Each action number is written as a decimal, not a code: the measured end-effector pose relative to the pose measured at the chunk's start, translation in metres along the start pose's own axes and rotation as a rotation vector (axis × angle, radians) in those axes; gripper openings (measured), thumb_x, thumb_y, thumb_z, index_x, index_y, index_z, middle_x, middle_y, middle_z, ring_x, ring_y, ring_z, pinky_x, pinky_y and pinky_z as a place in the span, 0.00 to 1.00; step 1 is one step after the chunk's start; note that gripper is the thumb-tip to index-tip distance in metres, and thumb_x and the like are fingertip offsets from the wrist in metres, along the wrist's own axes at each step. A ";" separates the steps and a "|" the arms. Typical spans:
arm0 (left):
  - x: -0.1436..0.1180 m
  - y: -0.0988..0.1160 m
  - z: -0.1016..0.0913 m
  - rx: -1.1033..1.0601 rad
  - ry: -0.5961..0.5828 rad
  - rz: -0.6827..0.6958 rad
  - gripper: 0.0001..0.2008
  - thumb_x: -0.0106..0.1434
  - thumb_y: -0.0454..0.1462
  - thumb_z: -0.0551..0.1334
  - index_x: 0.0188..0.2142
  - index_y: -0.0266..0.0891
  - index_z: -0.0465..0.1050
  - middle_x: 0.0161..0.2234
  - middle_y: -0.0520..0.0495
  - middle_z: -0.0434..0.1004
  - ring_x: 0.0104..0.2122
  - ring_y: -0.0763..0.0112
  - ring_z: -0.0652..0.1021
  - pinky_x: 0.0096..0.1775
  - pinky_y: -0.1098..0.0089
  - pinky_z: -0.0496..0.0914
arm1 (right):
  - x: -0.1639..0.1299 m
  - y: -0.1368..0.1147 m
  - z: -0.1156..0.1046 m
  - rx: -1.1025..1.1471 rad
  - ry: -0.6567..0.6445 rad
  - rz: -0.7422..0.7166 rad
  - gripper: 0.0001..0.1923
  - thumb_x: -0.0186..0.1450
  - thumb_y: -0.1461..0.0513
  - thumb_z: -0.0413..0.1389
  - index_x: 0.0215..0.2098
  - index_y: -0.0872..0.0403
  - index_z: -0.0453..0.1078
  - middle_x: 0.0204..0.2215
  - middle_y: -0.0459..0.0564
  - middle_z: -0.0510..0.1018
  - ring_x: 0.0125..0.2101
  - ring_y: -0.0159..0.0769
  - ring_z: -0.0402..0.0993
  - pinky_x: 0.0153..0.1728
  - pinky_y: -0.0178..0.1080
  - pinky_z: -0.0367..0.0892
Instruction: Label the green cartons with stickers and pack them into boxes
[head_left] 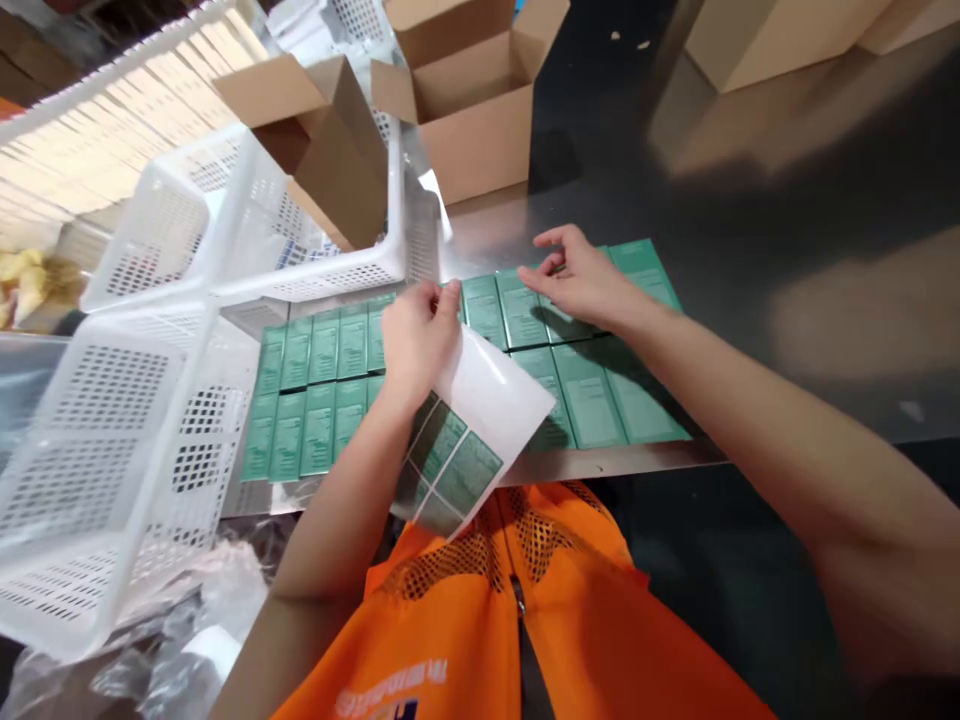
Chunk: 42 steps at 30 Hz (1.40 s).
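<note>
My left hand (421,335) pinches the upper edge of a white sticker sheet (504,385), which hangs down in front of the table edge. Green printed labels fill the sheet's lower part, and its upper part is bare. Two rows of small green boxes (322,345) lie side by side along the table's near edge, partly hidden behind the sheet and my arms. Over the right part of the back row is my right hand (574,275), thumb and forefinger apart, with nothing visible between them. Whether it touches the boxes I cannot tell.
White perforated baskets (330,275) stand at the left, one holding a tilted cardboard box (341,150). An open cardboard carton (480,140) is behind the green boxes. More cardboard (787,40) sits at the far right on the dark metal table (750,260). Plastic wrap (180,620) lies at lower left.
</note>
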<state>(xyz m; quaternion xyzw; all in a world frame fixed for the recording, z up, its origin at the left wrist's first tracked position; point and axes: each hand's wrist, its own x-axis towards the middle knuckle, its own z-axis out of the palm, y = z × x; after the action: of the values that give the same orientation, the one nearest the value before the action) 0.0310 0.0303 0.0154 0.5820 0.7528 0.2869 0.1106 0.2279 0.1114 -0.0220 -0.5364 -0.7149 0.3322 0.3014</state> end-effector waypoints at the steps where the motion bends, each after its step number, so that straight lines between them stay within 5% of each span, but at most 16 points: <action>1: 0.002 -0.004 -0.007 -0.048 0.111 -0.015 0.18 0.69 0.45 0.58 0.24 0.43 0.69 0.23 0.49 0.72 0.26 0.65 0.71 0.35 0.64 0.61 | -0.015 -0.012 -0.007 0.051 -0.007 -0.044 0.24 0.64 0.52 0.62 0.54 0.52 0.65 0.33 0.48 0.77 0.31 0.40 0.75 0.34 0.43 0.71; 5: 0.014 -0.019 -0.024 -0.220 0.339 -0.067 0.18 0.70 0.45 0.58 0.24 0.43 0.67 0.23 0.49 0.71 0.29 0.65 0.72 0.37 0.65 0.63 | -0.098 -0.056 -0.018 0.087 0.068 -0.182 0.30 0.66 0.46 0.60 0.60 0.50 0.62 0.32 0.48 0.78 0.32 0.42 0.78 0.33 0.43 0.72; 10: 0.030 -0.028 -0.019 -0.396 0.363 -0.098 0.18 0.69 0.48 0.61 0.26 0.43 0.67 0.26 0.49 0.72 0.33 0.65 0.74 0.41 0.65 0.66 | -0.159 -0.060 0.043 0.335 -0.022 -0.161 0.44 0.64 0.52 0.66 0.70 0.43 0.48 0.36 0.48 0.81 0.33 0.44 0.81 0.34 0.46 0.78; 14: 0.028 -0.037 -0.025 -0.649 0.386 -0.137 0.15 0.65 0.50 0.65 0.33 0.43 0.68 0.34 0.48 0.76 0.38 0.67 0.76 0.42 0.68 0.69 | -0.158 -0.050 0.073 0.537 0.208 -0.164 0.43 0.68 0.59 0.62 0.72 0.40 0.42 0.33 0.43 0.78 0.30 0.36 0.77 0.36 0.42 0.78; 19: -0.012 -0.058 -0.052 -0.952 0.080 -0.288 0.18 0.59 0.52 0.69 0.38 0.43 0.70 0.39 0.47 0.77 0.36 0.68 0.78 0.32 0.71 0.71 | -0.149 -0.043 0.052 0.672 0.054 -0.047 0.40 0.66 0.59 0.63 0.70 0.34 0.50 0.43 0.44 0.75 0.29 0.30 0.74 0.34 0.37 0.75; 24: -0.049 -0.071 -0.059 -0.877 -0.077 -0.410 0.22 0.55 0.51 0.71 0.41 0.43 0.67 0.24 0.55 0.72 0.21 0.73 0.73 0.23 0.74 0.66 | -0.152 -0.047 0.051 0.810 -0.081 0.011 0.43 0.64 0.59 0.65 0.68 0.37 0.44 0.42 0.45 0.74 0.22 0.26 0.70 0.25 0.35 0.71; 27: -0.052 -0.074 -0.057 -0.704 0.028 -0.397 0.18 0.62 0.51 0.66 0.41 0.43 0.68 0.17 0.59 0.63 0.16 0.76 0.64 0.19 0.75 0.57 | -0.157 -0.053 0.057 0.778 -0.084 -0.039 0.31 0.65 0.60 0.65 0.59 0.39 0.54 0.43 0.45 0.73 0.22 0.26 0.71 0.23 0.33 0.69; 30: -0.048 -0.075 -0.055 -0.516 0.134 -0.325 0.15 0.66 0.50 0.64 0.42 0.42 0.71 0.19 0.57 0.65 0.17 0.76 0.65 0.21 0.75 0.58 | -0.159 -0.055 0.056 0.619 -0.135 -0.140 0.19 0.66 0.61 0.62 0.54 0.42 0.67 0.44 0.46 0.74 0.26 0.27 0.72 0.25 0.34 0.70; 33: -0.047 -0.074 -0.056 -0.551 0.151 -0.317 0.19 0.67 0.54 0.62 0.45 0.42 0.72 0.20 0.57 0.64 0.17 0.76 0.65 0.20 0.74 0.58 | -0.159 -0.055 0.049 0.529 -0.131 -0.154 0.20 0.67 0.62 0.61 0.57 0.42 0.72 0.45 0.48 0.77 0.26 0.28 0.72 0.29 0.35 0.72; 37: -0.058 -0.069 -0.066 -0.838 -0.024 -0.331 0.29 0.60 0.58 0.67 0.52 0.44 0.73 0.19 0.58 0.64 0.17 0.75 0.64 0.20 0.74 0.60 | -0.157 -0.053 0.041 0.504 0.019 -0.056 0.24 0.65 0.61 0.64 0.59 0.43 0.74 0.43 0.48 0.80 0.25 0.29 0.73 0.32 0.39 0.75; 42: -0.081 -0.067 -0.085 -0.825 -0.229 -0.268 0.38 0.46 0.39 0.80 0.57 0.49 0.75 0.21 0.57 0.70 0.21 0.73 0.68 0.26 0.71 0.67 | -0.157 -0.054 0.033 0.422 0.077 -0.010 0.19 0.64 0.62 0.65 0.53 0.44 0.78 0.31 0.44 0.78 0.29 0.34 0.75 0.35 0.41 0.77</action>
<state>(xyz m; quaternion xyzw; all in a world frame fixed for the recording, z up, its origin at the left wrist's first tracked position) -0.0418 -0.0820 0.0329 0.4147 0.6270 0.4799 0.4524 0.2095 -0.0561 -0.0105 -0.4700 -0.6202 0.4522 0.4358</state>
